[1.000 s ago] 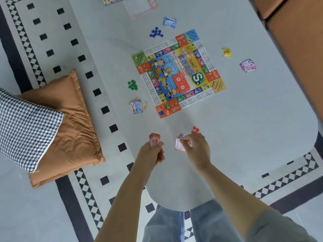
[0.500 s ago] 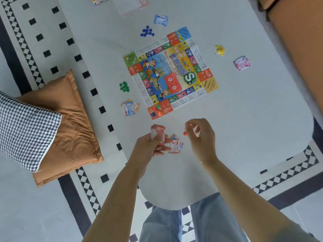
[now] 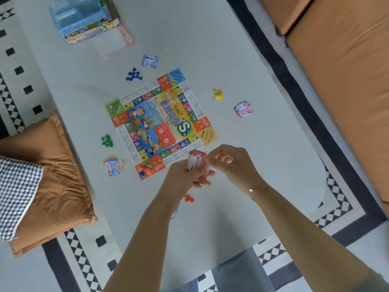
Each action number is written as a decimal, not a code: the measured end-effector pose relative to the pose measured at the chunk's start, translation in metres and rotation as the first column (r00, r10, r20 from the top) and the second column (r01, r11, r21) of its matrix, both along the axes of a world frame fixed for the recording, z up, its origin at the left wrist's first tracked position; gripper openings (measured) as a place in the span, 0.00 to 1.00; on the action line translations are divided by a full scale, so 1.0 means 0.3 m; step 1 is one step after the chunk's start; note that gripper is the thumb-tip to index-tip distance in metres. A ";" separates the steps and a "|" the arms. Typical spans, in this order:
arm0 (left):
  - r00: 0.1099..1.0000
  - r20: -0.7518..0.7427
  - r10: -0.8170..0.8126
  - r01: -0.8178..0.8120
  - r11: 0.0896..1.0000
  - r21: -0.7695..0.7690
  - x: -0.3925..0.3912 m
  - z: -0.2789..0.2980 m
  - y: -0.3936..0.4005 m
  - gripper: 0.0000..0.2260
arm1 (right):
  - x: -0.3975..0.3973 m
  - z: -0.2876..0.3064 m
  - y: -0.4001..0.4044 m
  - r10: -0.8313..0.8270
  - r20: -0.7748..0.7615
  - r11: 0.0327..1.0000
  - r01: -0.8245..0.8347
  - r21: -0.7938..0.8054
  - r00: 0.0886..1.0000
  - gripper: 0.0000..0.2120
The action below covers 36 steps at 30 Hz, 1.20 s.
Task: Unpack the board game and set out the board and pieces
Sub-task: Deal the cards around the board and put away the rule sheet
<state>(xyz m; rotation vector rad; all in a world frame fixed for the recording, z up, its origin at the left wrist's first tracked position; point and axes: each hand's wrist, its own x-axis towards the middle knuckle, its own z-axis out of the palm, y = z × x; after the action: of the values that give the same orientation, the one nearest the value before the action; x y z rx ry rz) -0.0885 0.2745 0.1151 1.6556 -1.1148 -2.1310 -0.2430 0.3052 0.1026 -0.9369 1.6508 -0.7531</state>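
Note:
The colourful square game board (image 3: 155,123) lies flat in the middle of the pale table (image 3: 252,165). My left hand (image 3: 185,178) grips a small stack of red-and-white cards (image 3: 194,162) just below the board's near edge. My right hand (image 3: 229,163) is at the top of that stack, fingers curled and touching it. Around the board lie heaps of blue pieces (image 3: 133,74), green pieces (image 3: 107,141), yellow pieces (image 3: 218,94) and red pieces (image 3: 188,198). Small card piles sit beside them: blue cards (image 3: 149,61), pink cards (image 3: 243,109), orange-blue cards (image 3: 113,165).
The open game box (image 3: 84,17) with a sheet of paper (image 3: 114,42) stands at the table's far left. Tan cushions (image 3: 48,178) and a houndstooth one (image 3: 16,194) lie on the floor to the left. A tan sofa (image 3: 347,70) runs along the right.
My head tilted up, so the box came into view. Both hands rose from the table and met at the card stack; a card and the red pieces stay on the table.

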 end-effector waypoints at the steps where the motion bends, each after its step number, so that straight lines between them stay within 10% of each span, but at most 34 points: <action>1: 1.000 -0.005 -0.021 0.021 1.000 -0.006 -0.029 0.001 -0.010 0.06 | -0.027 -0.005 -0.009 -0.015 0.016 1.000 0.015 0.012 1.000 0.03; 15: 0.997 0.034 0.071 -0.072 0.997 0.030 -0.322 -0.057 -0.150 0.05 | -0.336 -0.075 -0.128 -0.163 0.157 0.985 0.154 0.072 0.974 0.05; 30: 0.983 0.085 0.162 -0.167 0.984 0.059 -0.339 -0.193 -0.261 0.04 | -0.506 -0.483 -0.376 -0.093 -0.529 0.994 0.112 0.004 0.844 0.09; 36: 0.983 -0.014 0.180 -0.177 0.977 0.122 -0.296 -0.190 -0.271 0.04 | -0.449 -0.397 -0.398 -0.211 -0.520 0.974 0.131 -0.187 0.827 0.11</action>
<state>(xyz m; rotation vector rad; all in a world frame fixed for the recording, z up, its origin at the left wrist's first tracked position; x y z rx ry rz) -0.1774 0.1931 0.0580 1.7047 -0.8104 -2.1332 -0.3778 0.1859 -0.0165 -1.1892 2.2220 -0.7805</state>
